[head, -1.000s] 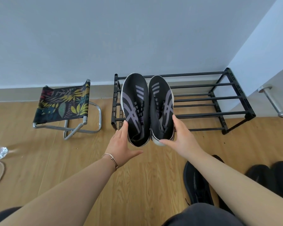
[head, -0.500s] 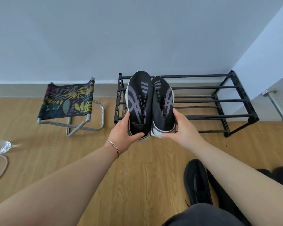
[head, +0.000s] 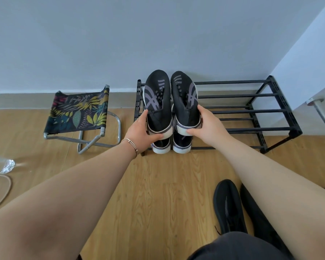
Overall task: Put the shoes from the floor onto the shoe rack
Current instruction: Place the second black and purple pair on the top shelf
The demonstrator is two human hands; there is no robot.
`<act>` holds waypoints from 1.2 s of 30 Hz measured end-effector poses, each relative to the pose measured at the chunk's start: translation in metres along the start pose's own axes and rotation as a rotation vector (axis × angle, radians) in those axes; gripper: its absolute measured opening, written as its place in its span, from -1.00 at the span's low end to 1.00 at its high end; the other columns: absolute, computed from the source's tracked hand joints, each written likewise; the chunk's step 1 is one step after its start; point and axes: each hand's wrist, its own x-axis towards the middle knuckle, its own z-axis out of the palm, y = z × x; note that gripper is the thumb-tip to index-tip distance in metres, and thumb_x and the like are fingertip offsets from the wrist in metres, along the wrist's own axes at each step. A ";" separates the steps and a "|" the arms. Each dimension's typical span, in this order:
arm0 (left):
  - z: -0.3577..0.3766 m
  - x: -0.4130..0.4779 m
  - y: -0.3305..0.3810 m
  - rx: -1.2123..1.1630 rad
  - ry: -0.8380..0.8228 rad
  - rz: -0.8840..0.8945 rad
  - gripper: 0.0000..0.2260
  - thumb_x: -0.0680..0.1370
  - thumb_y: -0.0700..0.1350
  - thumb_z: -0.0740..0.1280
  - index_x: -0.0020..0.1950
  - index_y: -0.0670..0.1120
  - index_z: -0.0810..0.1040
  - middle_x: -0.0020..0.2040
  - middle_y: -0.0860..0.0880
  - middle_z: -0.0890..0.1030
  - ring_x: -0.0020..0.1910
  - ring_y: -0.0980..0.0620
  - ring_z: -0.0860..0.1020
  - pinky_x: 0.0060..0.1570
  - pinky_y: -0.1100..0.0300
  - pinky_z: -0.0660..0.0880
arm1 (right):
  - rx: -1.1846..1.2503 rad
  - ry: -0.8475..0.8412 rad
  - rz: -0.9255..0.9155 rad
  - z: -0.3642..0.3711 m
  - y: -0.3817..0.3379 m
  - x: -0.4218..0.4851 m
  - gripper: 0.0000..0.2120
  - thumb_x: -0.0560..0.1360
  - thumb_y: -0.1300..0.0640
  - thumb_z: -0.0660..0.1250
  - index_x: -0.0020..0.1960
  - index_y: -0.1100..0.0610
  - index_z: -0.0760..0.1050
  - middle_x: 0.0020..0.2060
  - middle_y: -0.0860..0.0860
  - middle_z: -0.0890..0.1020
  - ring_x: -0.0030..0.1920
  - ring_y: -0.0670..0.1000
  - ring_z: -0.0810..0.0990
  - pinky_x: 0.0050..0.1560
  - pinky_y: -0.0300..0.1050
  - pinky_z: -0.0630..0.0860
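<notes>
**Shoes going onto the rack's top tier, black pair left on the floor**

Shoes (head: 231, 207) of plain black lie nearest, on the wooden floor (head: 158, 194) beside the right forearm, not yet lifted. Farther out, both arms reach forward. The left hand (head: 139, 130) has its grip clamped round the heel of the left striped shoe (head: 158, 102), thumb under the sole edge and fingers on the outer side. The right hand (head: 208, 126) holds the heel of the right striped shoe (head: 186, 104) the same way. The two shoes sit side by side, toes toward the wall (head: 158, 34), over the left end of the shoe rack (head: 251, 111); whether they already rest on the top bars or hang just above them I cannot tell. Beneath them, the heels of a second striped pair (head: 171, 145) show on the lower tier.

I judge the step in hand to be setting this pair down. Next, the soles need to settle across the bars, level, before both hands let go. Then comes the black pair, and the rack's right part looks free for it.
</notes>
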 end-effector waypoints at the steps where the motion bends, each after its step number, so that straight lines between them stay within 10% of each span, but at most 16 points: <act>1: -0.001 0.005 0.001 -0.023 -0.002 0.001 -0.13 0.39 0.11 0.57 0.59 0.08 0.20 0.46 0.06 0.49 0.37 0.01 0.49 0.18 0.18 0.46 | -0.001 0.003 0.005 0.001 -0.001 0.004 -0.18 0.38 0.00 0.55 0.54 0.00 0.26 0.43 -0.02 0.48 0.42 0.06 0.44 0.37 0.09 0.45; 21: -0.017 0.025 0.008 0.006 -0.080 -0.031 -0.34 0.39 0.02 0.57 0.42 0.11 0.37 0.20 0.15 0.57 0.03 0.13 0.51 -0.23 0.46 0.32 | -0.070 0.003 0.062 0.009 -0.014 0.016 -0.21 0.38 0.04 0.54 0.51 0.13 0.29 0.44 0.08 0.43 0.40 0.11 0.43 0.36 0.13 0.47; 29: -0.026 0.024 0.029 0.289 -0.188 -0.069 -0.17 0.49 0.07 0.48 0.62 -0.09 0.11 0.60 -0.13 0.28 0.42 -0.16 0.47 0.30 -0.06 0.54 | -0.215 -0.036 0.048 0.006 -0.030 0.015 -0.08 0.40 0.04 0.53 0.60 0.12 0.09 0.55 0.10 0.26 0.43 0.18 0.40 0.32 0.09 0.49; 36: -0.037 -0.004 0.054 0.605 -0.024 0.083 -0.10 0.57 0.14 0.35 0.65 -0.19 -0.13 0.67 -0.22 -0.05 0.65 -0.17 0.03 0.56 -0.05 0.10 | -0.674 0.062 -0.100 -0.011 -0.060 -0.023 -0.16 0.53 -0.03 0.39 0.61 0.24 0.03 0.56 0.23 0.25 0.52 0.21 0.28 0.44 0.09 0.34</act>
